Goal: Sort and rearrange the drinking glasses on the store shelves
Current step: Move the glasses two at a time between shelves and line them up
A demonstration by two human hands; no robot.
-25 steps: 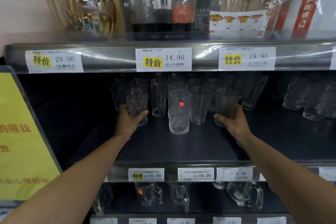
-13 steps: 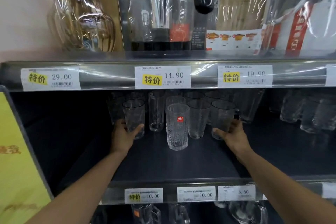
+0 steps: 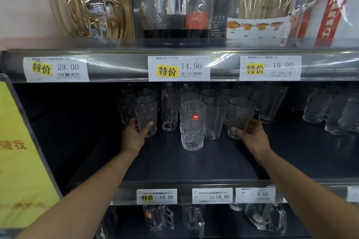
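Left hand: the left hand [image 3: 133,136] reaches into the middle shelf [image 3: 174,163] and grips the dimpled glass [image 3: 145,111] low on its body, the thumb [image 3: 148,125] across the front and the other fingers curled round the far side.
Right hand: the right hand [image 3: 251,135] holds the right-hand tumbler [image 3: 240,114] the same way, low down. Its thumb [image 3: 236,130] lies on the near face and its fingers [image 3: 253,122] wrap the right wall.
Held glasses: both stand upright with their mouths up. Whether their bases rest on the shelf cannot be told.
Between the two thumbs: a tall textured glass with a red sticker [image 3: 192,128] stands nearest the front, apart from both hands. A slim plain glass [image 3: 170,110] is just right of the left thumb. A tapered tumbler [image 3: 214,120] is just left of the right thumb.
Behind the fingers: more clear glasses [image 3: 210,93] stand in rows toward the back of the shelf. They are too dim to count.
Right of the right hand's fingers: a cluster of ribbed glasses [image 3: 330,110], well apart from the hand.
Above the hands: price tags [image 3: 178,68] on the shelf edge, with wrapped jugs [image 3: 87,2] on the shelf over it.
Below the wrists: glass mugs [image 3: 158,219] on the lower shelf.
Left of the left arm: a yellow sign [image 3: 21,161].
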